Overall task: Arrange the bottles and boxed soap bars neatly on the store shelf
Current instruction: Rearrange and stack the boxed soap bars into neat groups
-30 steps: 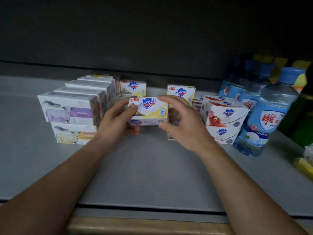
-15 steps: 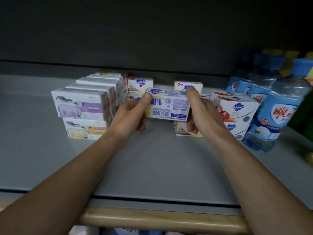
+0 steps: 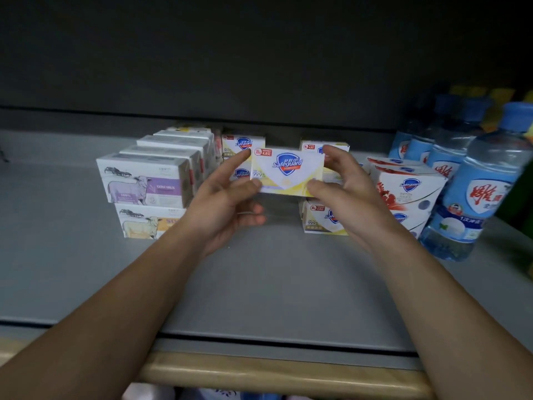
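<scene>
Flipped front-forward since before, a flat rectangular Safeguard soap box [image 3: 287, 172] (glossy card) is pinched between left hand [image 3: 227, 197] and right hand [image 3: 344, 187].

Both forearms reach forward; left hand [image 3: 227, 194] and right hand [image 3: 343, 186] pinch with thumb and fingers.

hidden: rear bottles [image 3: 415, 140] blurred | front bottle [image 3: 476, 192] cut off right

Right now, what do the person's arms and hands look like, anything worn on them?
Both forearms are bare, with no sleeves in view. The left hand and right hand wear no gloves, and no watch or bracelet shows. Whether the fingers carry a ring is too blurred to tell.
</scene>
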### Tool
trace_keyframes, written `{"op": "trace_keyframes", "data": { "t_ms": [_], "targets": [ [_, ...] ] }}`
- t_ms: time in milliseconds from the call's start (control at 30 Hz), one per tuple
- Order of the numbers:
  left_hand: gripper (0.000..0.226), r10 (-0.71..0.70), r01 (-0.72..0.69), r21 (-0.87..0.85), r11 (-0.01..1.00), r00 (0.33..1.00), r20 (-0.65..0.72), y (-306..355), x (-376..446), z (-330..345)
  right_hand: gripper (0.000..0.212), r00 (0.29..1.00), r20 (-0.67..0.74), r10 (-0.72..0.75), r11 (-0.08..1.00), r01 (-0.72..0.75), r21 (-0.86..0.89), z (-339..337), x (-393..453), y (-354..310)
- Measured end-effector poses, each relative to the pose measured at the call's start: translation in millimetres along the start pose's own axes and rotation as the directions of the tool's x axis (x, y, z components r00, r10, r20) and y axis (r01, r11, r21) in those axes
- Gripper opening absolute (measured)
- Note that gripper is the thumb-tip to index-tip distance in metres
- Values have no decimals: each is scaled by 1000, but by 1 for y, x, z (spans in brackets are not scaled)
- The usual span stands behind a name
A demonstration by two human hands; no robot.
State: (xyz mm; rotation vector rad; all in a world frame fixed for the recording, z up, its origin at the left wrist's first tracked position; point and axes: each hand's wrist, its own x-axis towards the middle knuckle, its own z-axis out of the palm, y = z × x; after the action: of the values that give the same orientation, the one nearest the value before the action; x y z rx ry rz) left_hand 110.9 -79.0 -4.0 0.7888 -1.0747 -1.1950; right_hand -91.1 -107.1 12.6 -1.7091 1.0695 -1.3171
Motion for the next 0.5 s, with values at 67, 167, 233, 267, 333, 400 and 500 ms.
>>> {"op": "trace_keyframes", "data": {
  "t_ms": [67,167,233,267,333,400,500],
  "targets": [
    [49,14,-14,-15,1000,999,52,3,0,-2,46,1000,25,-16,1000,16,1,0,-1,0],
    [45,5,-1,-60,998,997,76,6,0,-1,42,992,14,-126,978,126,-169,3,-4,-4],
    [49,-24,29,-119,992,999,38,7,0,-1,43,987,6,-159,972,157,-173,3,-5,-5],
    [48,-23,27,-122,992,999,30,7,0,0,41,988,10,-155,978,155,-142,2,-6,-5],
    [35,26,-23,-84,996,999,33,4,1,0,38,990,33,-139,983,142,-120,2,-8,-5],
    [18,95,-91,-86,992,995,38,2,1,0,36,985,82,-155,981,163,-109,2,-9,-4],
    [17,145,-137,-133,982,988,57,1,1,0,41,972,106,-208,973,217,-81,2,-8,-1]
  ]
}}
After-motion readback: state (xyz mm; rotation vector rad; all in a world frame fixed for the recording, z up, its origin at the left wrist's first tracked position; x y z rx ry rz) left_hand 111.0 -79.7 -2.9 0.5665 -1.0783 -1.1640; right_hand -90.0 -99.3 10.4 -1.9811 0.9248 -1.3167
